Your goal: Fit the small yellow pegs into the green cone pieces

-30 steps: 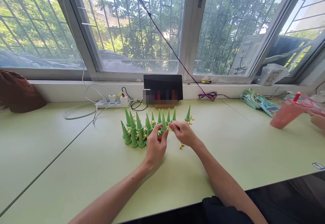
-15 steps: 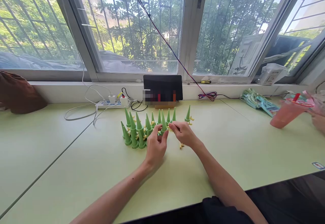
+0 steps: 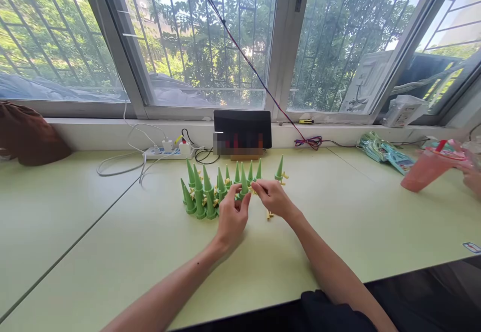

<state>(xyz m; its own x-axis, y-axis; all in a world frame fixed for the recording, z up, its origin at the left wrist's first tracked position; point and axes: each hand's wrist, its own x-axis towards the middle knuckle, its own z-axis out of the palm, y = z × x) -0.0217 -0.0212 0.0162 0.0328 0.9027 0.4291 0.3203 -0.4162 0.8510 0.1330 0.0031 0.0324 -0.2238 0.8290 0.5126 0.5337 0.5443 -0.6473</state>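
Observation:
In the head view my left hand (image 3: 233, 212) grips a green cone-shaped watering spike (image 3: 244, 180) by its wide base, point upward. Just to the right, my right hand (image 3: 273, 195) is closed in a pinch against the side of this spike. A bit of a small yellow valve (image 3: 251, 190) shows at the pinching fingertips, which hide most of it. Several more green spikes (image 3: 200, 204) stand upright close together left of and behind my left hand, with yellow valves among them. One further spike (image 3: 279, 168) with a yellow valve stands behind my right hand.
Loose yellow valves (image 3: 269, 215) lie below my right wrist. A tablet (image 3: 242, 129) leans at the back, with a power strip (image 3: 162, 154) and cables to its left. At right, a person's hand (image 3: 472, 177) is beside a pink cup (image 3: 428, 169) and green packets (image 3: 376, 147).
The whole view has shifted slightly. Both hands keep the same grip on the spike and at its side, with hardly any visible movement.

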